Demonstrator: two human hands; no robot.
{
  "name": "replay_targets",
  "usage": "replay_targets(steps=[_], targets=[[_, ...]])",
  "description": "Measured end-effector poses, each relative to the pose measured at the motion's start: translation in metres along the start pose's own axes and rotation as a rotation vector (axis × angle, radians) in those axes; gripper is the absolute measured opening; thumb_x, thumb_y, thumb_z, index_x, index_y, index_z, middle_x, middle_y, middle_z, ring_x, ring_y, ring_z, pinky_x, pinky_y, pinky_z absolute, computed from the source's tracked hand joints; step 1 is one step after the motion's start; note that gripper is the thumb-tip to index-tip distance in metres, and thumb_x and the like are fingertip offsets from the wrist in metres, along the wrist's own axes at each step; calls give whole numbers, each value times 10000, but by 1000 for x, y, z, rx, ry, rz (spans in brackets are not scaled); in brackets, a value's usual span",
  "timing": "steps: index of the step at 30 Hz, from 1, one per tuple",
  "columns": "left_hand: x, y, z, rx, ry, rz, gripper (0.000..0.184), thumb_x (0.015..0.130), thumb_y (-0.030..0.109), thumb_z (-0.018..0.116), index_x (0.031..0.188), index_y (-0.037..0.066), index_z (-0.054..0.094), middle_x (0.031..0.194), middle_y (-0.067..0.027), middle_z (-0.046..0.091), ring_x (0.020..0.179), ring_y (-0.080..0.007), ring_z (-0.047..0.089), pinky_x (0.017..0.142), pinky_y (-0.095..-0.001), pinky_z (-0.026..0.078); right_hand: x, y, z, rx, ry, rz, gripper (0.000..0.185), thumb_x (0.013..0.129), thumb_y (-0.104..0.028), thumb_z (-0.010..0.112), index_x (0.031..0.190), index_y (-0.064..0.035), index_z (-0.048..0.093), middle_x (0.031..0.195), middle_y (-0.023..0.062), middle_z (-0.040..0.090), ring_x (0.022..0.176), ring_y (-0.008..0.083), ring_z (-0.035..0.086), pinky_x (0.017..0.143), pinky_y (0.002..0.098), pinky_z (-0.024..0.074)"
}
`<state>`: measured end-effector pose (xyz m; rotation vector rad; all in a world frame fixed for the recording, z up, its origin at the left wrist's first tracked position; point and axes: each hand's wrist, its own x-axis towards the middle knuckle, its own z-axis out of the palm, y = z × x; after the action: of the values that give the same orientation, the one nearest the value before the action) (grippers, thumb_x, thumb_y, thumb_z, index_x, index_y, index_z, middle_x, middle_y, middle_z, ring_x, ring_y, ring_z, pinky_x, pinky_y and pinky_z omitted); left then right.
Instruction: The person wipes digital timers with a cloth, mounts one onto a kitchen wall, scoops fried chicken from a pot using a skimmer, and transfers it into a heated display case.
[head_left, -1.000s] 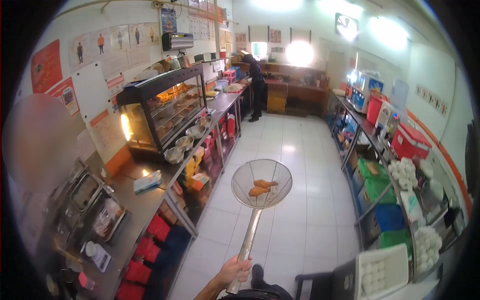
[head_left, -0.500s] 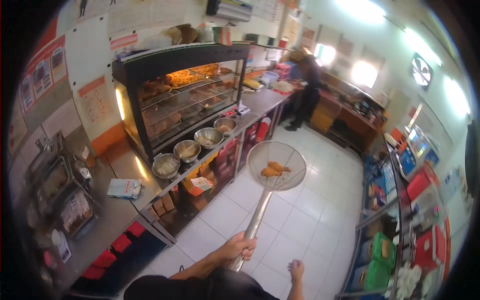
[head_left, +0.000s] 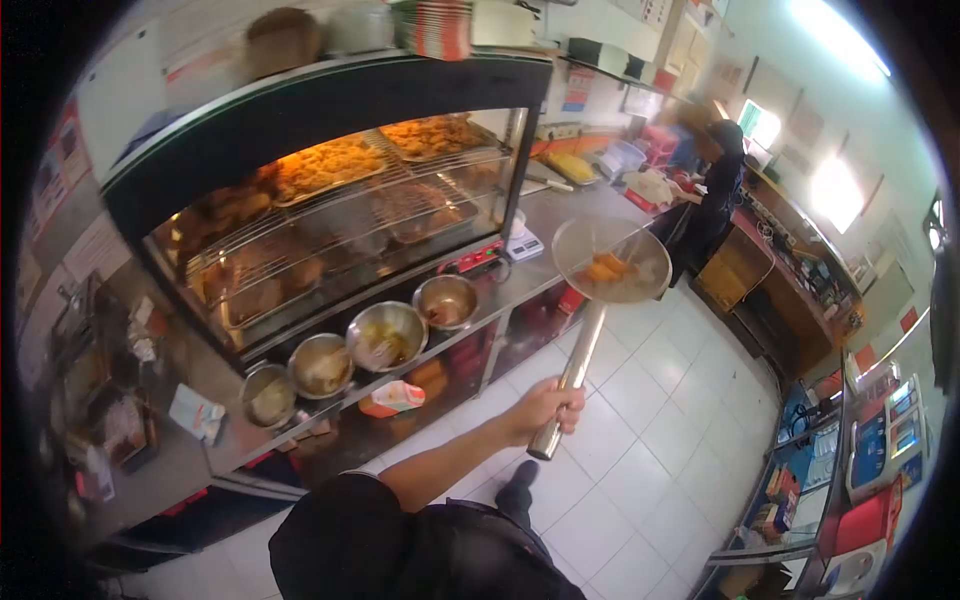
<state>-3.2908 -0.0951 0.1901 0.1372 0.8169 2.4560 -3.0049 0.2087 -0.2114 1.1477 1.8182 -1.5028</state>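
Note:
My left hand (head_left: 553,410) is closed around the long metal handle of a round mesh skimmer (head_left: 640,285). The skimmer is held out in front of me, over the floor beside the counter. Golden fried chicken pieces (head_left: 607,267) lie in its mesh; blur hides how many. My right hand is out of view. Left of the skimmer stands a glass-fronted heated display cabinet (head_left: 330,130), with fried chicken on its upper trays and more food on lower racks. Several steel bowls with food in them, one being the large bowl (head_left: 386,337), line the counter before it.
On the steel counter (head_left: 540,215), a small scale (head_left: 523,243) sits near the cabinet's right end. A co-worker (head_left: 712,200) in dark clothes stands at the counter's far end. White tiled floor (head_left: 640,430) runs between this counter and the shelves (head_left: 800,480) at right.
My view has come closer to the display cabinet and counter. The skimmer with the chicken has moved forward with me. My right hand has gone out of view.

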Motion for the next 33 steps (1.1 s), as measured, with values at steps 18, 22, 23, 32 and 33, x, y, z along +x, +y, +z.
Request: replay_targets(steps=[18,22,23,32,33], targets=[[446,239,-152,-525,156,472,77,1002,103,513,1031,35,491,780,25,452,570,-39,436,540,-200,463,349,-744,-123,57,242,-782,219,979,-221,542,1070,-29,595,869,81,662,729,158,641,601,281,514],[473,291,-134,-739,173,582,65,984,71,516,951,35,474,776,11,453,624,-57,475,591,-218,480,408,-680,-43,405,39,-572,144,970,-210,551,894,-88,558,752,41,607,607,120,550,531,268,465],[481,306,-131,-768,175,630,78,982,66,516,925,41,469,771,8,453,633,-59,480,606,-224,482,428,-653,-35,219,-115,-486,144,954,-206,557,929,-68,591,766,67,636,643,142,582,536,297,473],[556,421,-110,-603,248,1124,134,971,75,490,865,47,567,780,-37,600,704,-129,577,697,-246,494,411,-682,44,-194,-231,-96,162,952,-207,557,980,-49,578,822,95,640,685,174,598,562,317,486],[564,435,-111,-660,172,1178,147,966,74,488,865,43,589,789,-54,630,732,-130,608,698,-246,510,417,-697,48,-205,-237,-110,165,952,-207,557,986,-47,577,828,99,641,689,178,600,565,319,488]])
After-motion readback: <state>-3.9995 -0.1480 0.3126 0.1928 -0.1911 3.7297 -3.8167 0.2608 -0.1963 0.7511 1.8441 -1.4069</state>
